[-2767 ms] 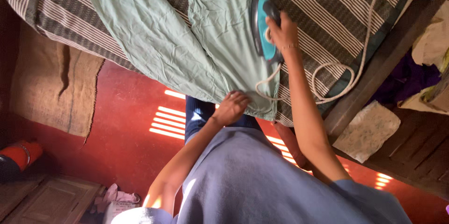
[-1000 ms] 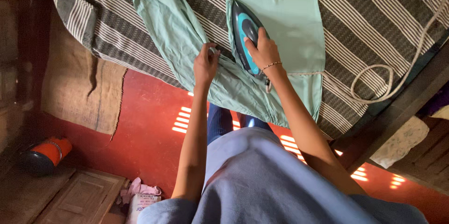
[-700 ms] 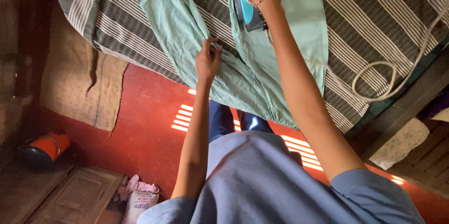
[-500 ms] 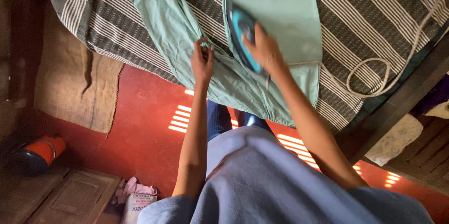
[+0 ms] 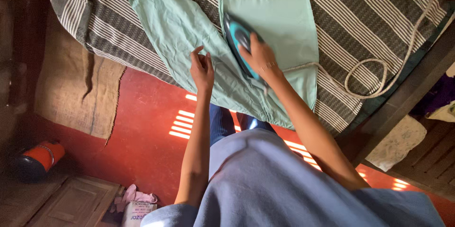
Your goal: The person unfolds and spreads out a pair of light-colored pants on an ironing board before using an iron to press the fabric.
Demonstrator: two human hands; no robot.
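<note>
Red floor (image 5: 147, 113) with sunlit stripes at centre; burlap sack (image 5: 76, 94) at left; dark wooden bench (image 5: 403, 99) at right edge.

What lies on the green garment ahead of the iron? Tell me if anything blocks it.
Nothing visible does. The right hand grips the iron on flat green garment; the left hand rests beside it, and the cord trails behind.

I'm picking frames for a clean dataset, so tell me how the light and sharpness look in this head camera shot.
Head view: sun through slats throws bright orange stripes on the red floor; the left side around the orange canister sits in deep shadow. The green garment is evenly lit without glare. The right hand on the iron and the left hand look slightly soft.
</note>
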